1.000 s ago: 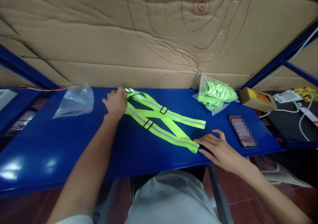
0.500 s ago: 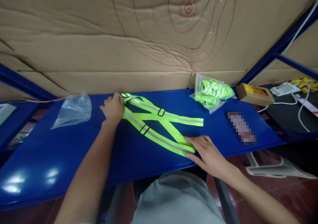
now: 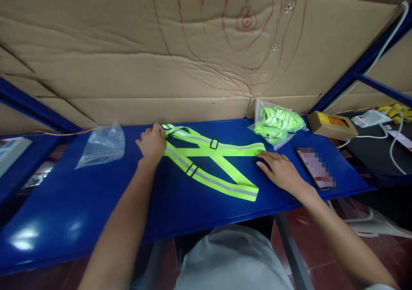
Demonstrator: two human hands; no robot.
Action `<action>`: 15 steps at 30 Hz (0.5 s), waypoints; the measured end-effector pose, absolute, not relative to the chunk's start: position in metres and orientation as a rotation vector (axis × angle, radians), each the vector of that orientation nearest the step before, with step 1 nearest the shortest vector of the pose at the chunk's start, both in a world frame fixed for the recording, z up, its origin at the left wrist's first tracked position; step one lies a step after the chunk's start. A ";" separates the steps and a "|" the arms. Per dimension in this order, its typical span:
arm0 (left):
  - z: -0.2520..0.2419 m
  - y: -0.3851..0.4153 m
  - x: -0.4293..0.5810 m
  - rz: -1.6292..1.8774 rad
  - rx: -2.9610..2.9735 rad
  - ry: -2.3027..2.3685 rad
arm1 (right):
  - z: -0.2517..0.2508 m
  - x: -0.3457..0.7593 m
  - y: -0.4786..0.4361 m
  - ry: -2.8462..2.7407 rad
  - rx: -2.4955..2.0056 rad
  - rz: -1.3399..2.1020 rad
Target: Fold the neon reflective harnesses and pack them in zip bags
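A neon-yellow reflective vest of elastic straps lies flat on the blue table, with grey stripes along the straps and black slide buckles. Its straps cross in the middle. My left hand is closed on the gathered left end, where the fingertips are partly hidden. At the right end of the upper strap, my right hand touches the tip with its fingers stretched out, the thumb apart below. The lower strap's right end rests untouched near the front edge.
An empty clear bag lies at left. At back right are a bag of folded neon straps and a small cardboard box. A phone lies right of my right hand. A cardboard wall stands behind.
My right hand has left the lower strap's corner and moved up and away to the upper strap's end, which now sits slightly higher. My left hand stays on the left end.
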State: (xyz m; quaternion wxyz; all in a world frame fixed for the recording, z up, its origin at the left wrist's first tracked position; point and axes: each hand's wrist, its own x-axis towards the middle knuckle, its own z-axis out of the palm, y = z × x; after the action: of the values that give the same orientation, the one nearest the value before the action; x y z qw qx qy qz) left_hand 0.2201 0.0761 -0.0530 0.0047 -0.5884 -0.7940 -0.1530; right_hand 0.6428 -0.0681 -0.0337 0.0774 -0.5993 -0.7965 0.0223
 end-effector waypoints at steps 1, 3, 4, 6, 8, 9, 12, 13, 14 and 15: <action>-0.053 0.076 0.221 -0.478 -1.840 -2.489 | -0.036 0.642 -0.067 -2.386 -1.801 0.060; -0.051 0.075 0.222 -0.477 -1.830 -2.495 | -0.040 0.641 -0.065 -2.390 -1.799 0.066; -0.050 0.074 0.223 -0.476 -1.826 -2.498 | -0.042 0.642 -0.063 -2.390 -1.795 0.074; -0.046 0.071 0.225 -0.475 -1.812 -2.523 | -0.047 0.647 -0.056 -2.374 -1.786 0.088; -0.041 0.068 0.225 -0.465 -1.784 -2.587 | -0.052 0.654 -0.046 -2.357 -1.756 0.113; -0.038 0.066 0.224 -0.455 -1.771 -2.626 | -0.053 0.658 -0.041 -2.359 -1.722 0.135; -0.031 0.066 0.215 -0.417 -1.759 -2.728 | -0.049 0.669 -0.031 -2.412 -1.539 0.266; -0.029 0.067 0.211 -0.401 -1.763 -2.755 | -0.044 0.671 -0.031 -2.418 -1.484 0.316; -0.028 0.070 0.207 -0.383 -1.767 -2.785 | -0.038 0.673 -0.032 -2.406 -1.452 0.353; -0.026 0.073 0.202 -0.363 -1.773 -2.813 | -0.031 0.673 -0.034 -2.379 -1.451 0.376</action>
State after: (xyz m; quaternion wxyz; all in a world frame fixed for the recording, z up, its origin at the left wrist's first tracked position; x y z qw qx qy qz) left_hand 0.2023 0.0729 -0.0264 -0.1014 -0.5272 -0.8367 -0.1080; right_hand 0.6734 -0.0345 -0.0306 0.1644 -0.5091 -0.8345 0.1318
